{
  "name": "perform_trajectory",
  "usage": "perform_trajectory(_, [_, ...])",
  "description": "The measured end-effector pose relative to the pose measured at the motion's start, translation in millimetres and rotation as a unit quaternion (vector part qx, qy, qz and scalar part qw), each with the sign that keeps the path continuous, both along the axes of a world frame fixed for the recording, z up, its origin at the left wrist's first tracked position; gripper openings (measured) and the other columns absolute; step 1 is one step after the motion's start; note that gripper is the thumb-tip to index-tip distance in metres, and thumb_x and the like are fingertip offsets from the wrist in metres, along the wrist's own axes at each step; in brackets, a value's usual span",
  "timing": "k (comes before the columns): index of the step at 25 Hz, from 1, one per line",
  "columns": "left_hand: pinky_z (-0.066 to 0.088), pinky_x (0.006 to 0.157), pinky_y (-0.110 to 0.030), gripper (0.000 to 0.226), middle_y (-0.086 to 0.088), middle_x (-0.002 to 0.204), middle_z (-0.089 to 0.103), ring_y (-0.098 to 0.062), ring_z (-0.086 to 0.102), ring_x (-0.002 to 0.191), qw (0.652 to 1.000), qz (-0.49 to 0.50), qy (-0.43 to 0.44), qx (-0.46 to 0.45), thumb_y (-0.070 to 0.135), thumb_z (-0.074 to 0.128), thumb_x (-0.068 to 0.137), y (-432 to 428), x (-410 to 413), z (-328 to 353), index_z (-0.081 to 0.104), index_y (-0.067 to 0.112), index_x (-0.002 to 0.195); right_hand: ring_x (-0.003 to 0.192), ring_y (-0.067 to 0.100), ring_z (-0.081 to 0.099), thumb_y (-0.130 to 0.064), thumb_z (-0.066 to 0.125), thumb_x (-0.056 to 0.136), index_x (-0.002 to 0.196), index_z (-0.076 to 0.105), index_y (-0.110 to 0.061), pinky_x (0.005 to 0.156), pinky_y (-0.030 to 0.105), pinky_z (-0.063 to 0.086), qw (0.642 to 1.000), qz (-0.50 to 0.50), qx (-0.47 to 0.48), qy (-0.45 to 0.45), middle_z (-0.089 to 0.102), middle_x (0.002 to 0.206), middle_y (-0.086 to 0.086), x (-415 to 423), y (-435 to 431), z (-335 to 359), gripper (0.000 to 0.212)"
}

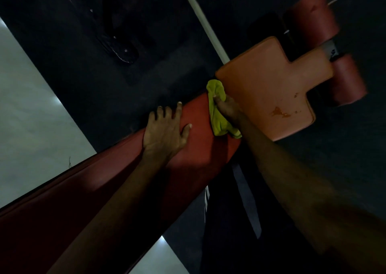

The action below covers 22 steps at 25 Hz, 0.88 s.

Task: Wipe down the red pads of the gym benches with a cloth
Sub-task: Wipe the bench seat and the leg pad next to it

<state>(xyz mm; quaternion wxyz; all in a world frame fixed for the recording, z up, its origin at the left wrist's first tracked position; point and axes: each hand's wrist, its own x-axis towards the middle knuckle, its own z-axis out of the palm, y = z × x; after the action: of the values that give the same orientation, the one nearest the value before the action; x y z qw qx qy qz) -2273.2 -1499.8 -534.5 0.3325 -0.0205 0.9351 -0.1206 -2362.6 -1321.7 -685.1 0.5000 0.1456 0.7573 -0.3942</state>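
Two pads within reach. Long red pad [83,194]: left hand [165,131] flat on it, fingers spread. Seat pad [265,89]: orange marks [279,112] showing, judged not yet wiped. Right hand [227,108]: fingers curled round the yellow cloth [217,119], at the join between both pads. Roller pads [311,16] beyond: likely pending.

This is a dimly lit gym. A padded workout bench fills the view: a long red pad [100,200], a paler T-shaped seat pad [269,89] beyond it, and red roller pads [346,79] at its far end. Dark matting [100,79] lies beneath, bordered by pale smooth floor [27,117].
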Motion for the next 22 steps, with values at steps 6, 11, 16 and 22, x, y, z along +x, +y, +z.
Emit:
perform_trajectory(6, [0.034, 0.105, -0.049, 0.077, -0.017, 0.139, 0.053, -0.037, 0.045, 0.131, 1.000, 0.007, 0.001, -0.018, 0.062, 0.022, 0.097, 2, -1, 1, 0.025, 0.011, 0.155, 0.133, 0.031, 0.052, -0.058, 0.047, 0.099, 0.146, 0.050, -0.028, 0.112, 0.044, 0.040, 0.996, 0.041, -0.035, 0.065, 0.057, 0.144, 0.007, -9, -1, 11, 0.055])
perform_trajectory(11, [0.034, 0.106, -0.047, 0.071, -0.017, 0.131, 0.057, -0.034, 0.050, 0.122, 0.997, 0.073, 0.004, 0.017, 0.058, 0.031, 0.097, 8, -4, 25, 0.043, 0.003, 0.140, 0.110, 0.017, 0.059, -0.046, 0.051, 0.102, 0.130, 0.059, -0.014, 0.098, 0.032, 0.044, 0.985, 0.054, -0.081, 0.141, 0.066, 0.121, 0.001, -11, -6, 70, 0.043])
perform_trajectory(16, [0.028, 0.112, -0.045, 0.047, -0.017, 0.128, 0.056, -0.031, 0.049, 0.123, 0.965, 0.236, 0.095, 0.059, 0.037, 0.048, 0.094, 1, -2, 91, 0.055, 0.005, 0.127, 0.114, 0.025, 0.063, -0.035, 0.056, 0.102, 0.131, 0.059, -0.005, 0.099, 0.037, 0.050, 0.981, 0.056, -0.114, 0.149, 0.067, 0.122, 0.009, -30, -10, 142, 0.042])
perform_trajectory(22, [0.016, 0.118, -0.051, 0.050, -0.024, 0.145, 0.046, -0.037, 0.035, 0.141, 0.890, 0.382, 0.246, -0.046, 0.031, 0.051, 0.095, -55, 83, 208, 0.052, 0.001, 0.135, 0.115, 0.022, 0.064, -0.045, 0.057, 0.099, 0.128, 0.062, -0.023, 0.098, 0.039, 0.051, 0.930, 0.209, -0.212, 0.215, 0.070, 0.121, 0.001, -19, -90, 258, 0.038])
